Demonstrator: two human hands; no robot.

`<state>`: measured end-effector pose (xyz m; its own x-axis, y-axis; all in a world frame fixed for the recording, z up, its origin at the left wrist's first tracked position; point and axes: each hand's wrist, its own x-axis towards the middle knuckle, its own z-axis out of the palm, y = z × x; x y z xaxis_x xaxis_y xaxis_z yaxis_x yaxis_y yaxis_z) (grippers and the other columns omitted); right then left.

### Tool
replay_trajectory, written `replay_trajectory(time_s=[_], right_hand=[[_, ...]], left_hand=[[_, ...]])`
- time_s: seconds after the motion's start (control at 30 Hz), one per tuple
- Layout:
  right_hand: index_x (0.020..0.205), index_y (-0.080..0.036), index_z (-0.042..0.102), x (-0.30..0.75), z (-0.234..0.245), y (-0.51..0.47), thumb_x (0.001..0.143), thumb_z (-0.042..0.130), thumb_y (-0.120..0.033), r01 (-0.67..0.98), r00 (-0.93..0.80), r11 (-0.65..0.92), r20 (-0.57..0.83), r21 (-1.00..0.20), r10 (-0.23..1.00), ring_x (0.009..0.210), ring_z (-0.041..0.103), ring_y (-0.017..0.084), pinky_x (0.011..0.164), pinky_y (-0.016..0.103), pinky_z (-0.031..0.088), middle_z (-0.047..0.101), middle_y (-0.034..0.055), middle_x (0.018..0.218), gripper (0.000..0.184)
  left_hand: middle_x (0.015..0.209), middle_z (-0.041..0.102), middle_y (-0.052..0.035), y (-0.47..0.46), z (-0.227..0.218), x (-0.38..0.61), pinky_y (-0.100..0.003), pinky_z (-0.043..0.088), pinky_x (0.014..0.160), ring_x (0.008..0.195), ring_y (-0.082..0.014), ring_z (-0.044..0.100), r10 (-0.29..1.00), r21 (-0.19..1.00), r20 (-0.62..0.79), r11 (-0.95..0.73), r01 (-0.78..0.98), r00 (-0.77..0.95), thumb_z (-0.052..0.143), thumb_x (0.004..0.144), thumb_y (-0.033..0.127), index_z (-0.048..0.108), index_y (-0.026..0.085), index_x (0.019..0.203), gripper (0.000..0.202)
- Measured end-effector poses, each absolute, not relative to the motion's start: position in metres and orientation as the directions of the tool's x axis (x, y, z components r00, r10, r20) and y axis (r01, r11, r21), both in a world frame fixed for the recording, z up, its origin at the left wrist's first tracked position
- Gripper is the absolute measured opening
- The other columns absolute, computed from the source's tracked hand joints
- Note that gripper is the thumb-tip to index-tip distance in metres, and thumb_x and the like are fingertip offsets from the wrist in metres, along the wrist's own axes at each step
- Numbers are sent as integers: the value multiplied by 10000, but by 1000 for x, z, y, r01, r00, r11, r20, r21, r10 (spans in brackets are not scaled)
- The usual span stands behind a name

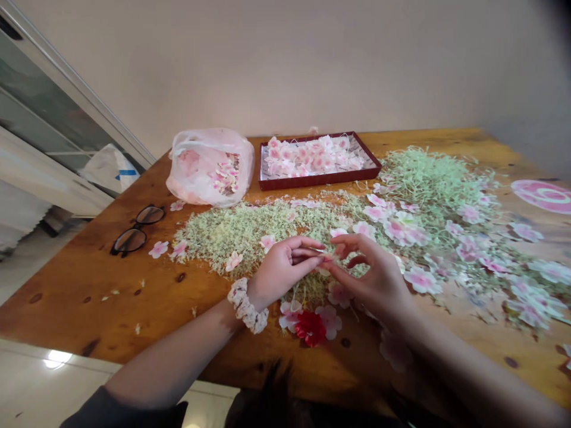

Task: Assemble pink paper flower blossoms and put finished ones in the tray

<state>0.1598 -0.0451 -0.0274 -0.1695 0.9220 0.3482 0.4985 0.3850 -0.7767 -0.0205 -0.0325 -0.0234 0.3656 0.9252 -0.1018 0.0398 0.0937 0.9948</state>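
My left hand [281, 270] and my right hand [370, 273] meet over the middle of the wooden table [89, 303]. Their fingertips pinch a thin pale strand [317, 251], too small to make out clearly. A scrunchie with a floral pattern [247, 307] circles my left wrist. Beneath my hands lies a heap of pale green shredded fibre [232, 235], which continues to the right. Several pink-and-white fabric blossoms [339, 294] are scattered on it, and a red flower [311, 328] lies just below my hands among pale pink ones.
A dark red tray [319, 176] of pink blossoms stands at the back. To its left sits a translucent plastic bag [209, 167] holding more blossoms. Dark-rimmed glasses [136, 229] lie at the left, and a round pink disc [543, 196] lies at the right.
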Motion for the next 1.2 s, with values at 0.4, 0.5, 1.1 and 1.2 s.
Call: replay_trajectory(time_s=[0.4,0.5,1.1,1.2], right_hand=[[918,-221,723,161,-28,-42,821,619,-240,335,-269,336,252,-880,929,761,658,171,655,286,553,694,53,838,144],[927,-245,731,163,-28,-41,820,625,-227,337,-258,353,275,-873,926,736,648,164,643,286,540,689,39,809,151],[836,-249,695,181,-10,-35,808,650,-209,405,-51,401,418,-822,907,801,665,172,665,289,565,703,29,851,66],[819,-242,688,183,-8,-34,798,667,-227,398,-4,360,390,-844,921,783,678,175,666,293,575,715,29,840,33]], left_hand=[[972,706,-55,-38,-18,-22,-281,540,853,910,-152,673,904,959,138,-224,174,404,577,855,235,632,162,995,167],[1012,702,-54,-42,-13,-21,-284,533,844,905,-150,669,871,900,229,-359,246,434,534,872,214,627,176,1023,182],[655,609,-5,-42,9,-49,-237,342,551,577,-130,533,779,469,-238,-430,772,579,594,806,305,617,173,695,174],[776,611,-25,-36,8,-48,-260,402,642,683,-143,551,782,552,-110,-465,692,613,593,831,335,633,169,750,189]])
